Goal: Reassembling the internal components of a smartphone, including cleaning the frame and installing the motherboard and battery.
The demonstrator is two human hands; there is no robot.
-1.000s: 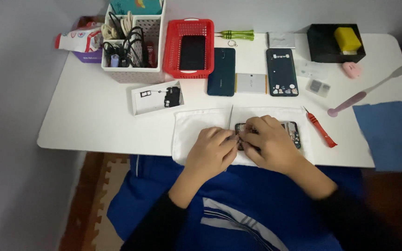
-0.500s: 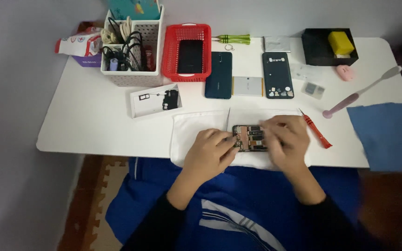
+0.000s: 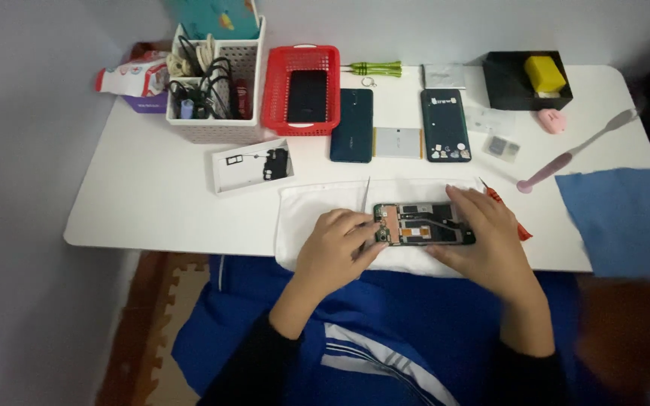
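White table holds a white cloth at its near edge, red basket and blue cloth further off. Opened phone lies flat on the white cloth. Right hand grips its right end, left hand pinches its left end; red tool sits just beside the right hand.

Upper left of the frame, a white and red crinkled packet lies beside the white basket. Top centre, a dark phone screen rests inside the red basket.
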